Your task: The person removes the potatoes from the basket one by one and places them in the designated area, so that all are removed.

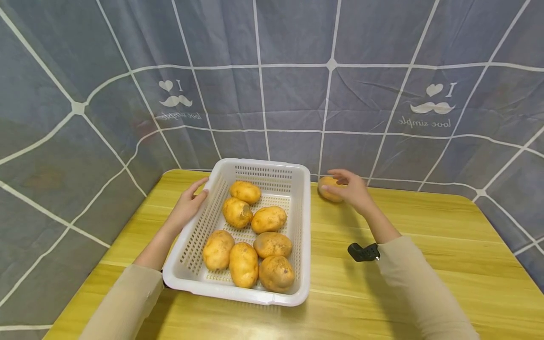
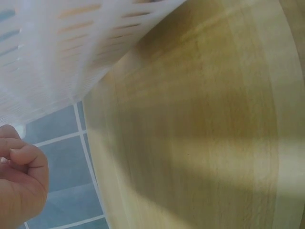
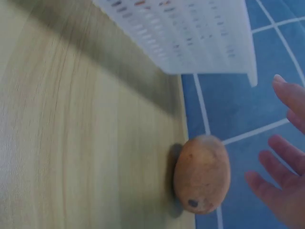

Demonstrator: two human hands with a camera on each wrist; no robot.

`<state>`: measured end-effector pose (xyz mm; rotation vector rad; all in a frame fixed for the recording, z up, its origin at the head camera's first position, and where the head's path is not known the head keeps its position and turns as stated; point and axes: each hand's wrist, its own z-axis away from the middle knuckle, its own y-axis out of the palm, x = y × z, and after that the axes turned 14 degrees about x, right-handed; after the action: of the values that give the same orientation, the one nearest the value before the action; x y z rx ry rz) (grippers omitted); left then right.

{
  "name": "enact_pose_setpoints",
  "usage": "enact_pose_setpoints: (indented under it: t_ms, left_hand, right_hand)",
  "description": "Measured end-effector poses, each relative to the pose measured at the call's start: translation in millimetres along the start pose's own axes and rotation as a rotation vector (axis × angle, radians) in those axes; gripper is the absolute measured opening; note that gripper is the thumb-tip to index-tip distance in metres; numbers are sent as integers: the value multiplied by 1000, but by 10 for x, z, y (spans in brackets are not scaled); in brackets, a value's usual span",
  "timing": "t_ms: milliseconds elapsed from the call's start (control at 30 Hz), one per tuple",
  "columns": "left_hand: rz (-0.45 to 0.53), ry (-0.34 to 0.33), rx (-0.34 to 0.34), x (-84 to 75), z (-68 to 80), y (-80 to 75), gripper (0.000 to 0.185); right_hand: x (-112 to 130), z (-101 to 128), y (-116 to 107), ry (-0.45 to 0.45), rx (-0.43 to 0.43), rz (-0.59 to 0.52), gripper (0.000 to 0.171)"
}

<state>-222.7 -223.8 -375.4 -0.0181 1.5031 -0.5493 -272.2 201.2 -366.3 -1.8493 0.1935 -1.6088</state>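
Note:
A white slotted basket [image 1: 238, 295] stands on the wooden table [image 1: 425, 226] and holds several yellow-brown potatoes [image 1: 244, 264]. My left hand [image 1: 191, 200] grips the basket's left rim near the far corner, thumb over the edge. In the left wrist view its fingers [image 2: 21, 181] are curled beside the basket wall [image 2: 71, 52]. One more potato [image 1: 330, 195] lies on the table to the right of the basket, near the far edge. My right hand [image 1: 346, 186] hovers over it with spread fingers. In the right wrist view the fingers [image 3: 281, 176] are straight and just clear of the potato [image 3: 202, 174].
A grey-blue cloth with a white grid [image 1: 297, 94] hangs behind the table and along both sides. The table's far edge runs right behind the loose potato. A black wrist camera [image 1: 363, 251] sits on my right forearm. Bare wood lies to the right of the basket.

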Motion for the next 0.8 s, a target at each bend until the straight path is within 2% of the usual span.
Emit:
enact_pose_setpoints:
  t_ms: [233, 567, 800]
  left_hand:
    - [21, -6, 6, -6, 7, -1, 53]
    - [15, 7, 3, 6, -6, 3, 53]
    - [9, 20, 8, 15, 2, 4, 53]
  right_hand:
    - [179, 14, 22, -19, 71, -35, 51]
    - [407, -30, 103, -11, 123, -27, 49]
    - [509, -81, 138, -73, 199, -45, 50]
